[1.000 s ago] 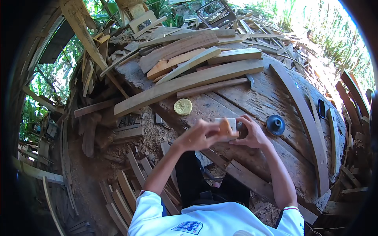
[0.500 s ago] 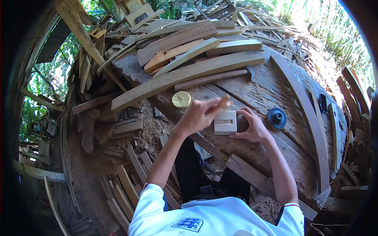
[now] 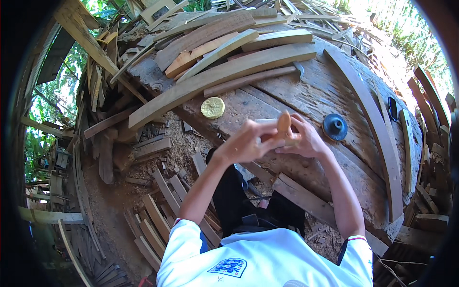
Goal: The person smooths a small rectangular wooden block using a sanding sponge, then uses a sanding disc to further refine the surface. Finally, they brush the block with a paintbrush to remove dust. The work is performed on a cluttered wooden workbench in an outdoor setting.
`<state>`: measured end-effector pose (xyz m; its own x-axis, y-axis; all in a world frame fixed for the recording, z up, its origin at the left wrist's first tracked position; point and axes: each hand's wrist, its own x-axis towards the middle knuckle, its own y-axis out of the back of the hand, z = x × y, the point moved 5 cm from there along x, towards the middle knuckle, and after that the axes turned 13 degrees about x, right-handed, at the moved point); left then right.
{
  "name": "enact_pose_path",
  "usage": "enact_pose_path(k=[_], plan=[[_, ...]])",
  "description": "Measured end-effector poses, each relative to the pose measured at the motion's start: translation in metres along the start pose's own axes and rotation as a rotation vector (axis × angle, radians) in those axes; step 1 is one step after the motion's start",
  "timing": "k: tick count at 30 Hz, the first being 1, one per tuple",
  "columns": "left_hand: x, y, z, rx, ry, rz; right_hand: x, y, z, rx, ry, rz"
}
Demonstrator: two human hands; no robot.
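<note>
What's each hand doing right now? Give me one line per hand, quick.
Left hand: closed around the small wooden piece, fingers curled.
Right hand: closed on the same wooden piece from the other side.

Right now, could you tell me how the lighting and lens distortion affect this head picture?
Head view: hard sunlight blows out the grass at top right; the workbench is evenly lit; fisheye bends the long planks and blackens the corners; left hand, right hand and the small wooden piece are fairly sharp.
</note>
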<state>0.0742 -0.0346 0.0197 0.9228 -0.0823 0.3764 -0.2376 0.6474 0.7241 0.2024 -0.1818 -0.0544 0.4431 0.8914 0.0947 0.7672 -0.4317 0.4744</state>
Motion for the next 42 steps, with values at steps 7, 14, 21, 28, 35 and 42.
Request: enact_pose_path(k=[7, 14, 21, 28, 35, 42], plan=[[0.032, 0.03, -0.075, 0.09, 0.272, 0.089, 0.001, 0.0, -0.003, -0.003, -0.008, 0.008], [0.044, 0.006, -0.116, 0.253, 0.402, 0.198, 0.001, -0.001, -0.003, 0.008, -0.035, 0.004], [0.014, 0.017, -0.093, 0.278, 0.282, 0.388, -0.001, -0.001, 0.001, 0.0, -0.018, 0.014], [-0.059, 0.054, -0.101, 0.412, 0.427, 0.537, 0.0, -0.002, -0.003, -0.043, 0.039, 0.031], [-0.104, 0.057, -0.142, 0.523, 0.455, 0.538, -0.001, -0.003, -0.002, -0.046, 0.063, 0.031], [-0.089, 0.037, -0.118, 0.536, 0.381, 0.575, 0.001, -0.004, -0.002, -0.07, 0.065, 0.027]])
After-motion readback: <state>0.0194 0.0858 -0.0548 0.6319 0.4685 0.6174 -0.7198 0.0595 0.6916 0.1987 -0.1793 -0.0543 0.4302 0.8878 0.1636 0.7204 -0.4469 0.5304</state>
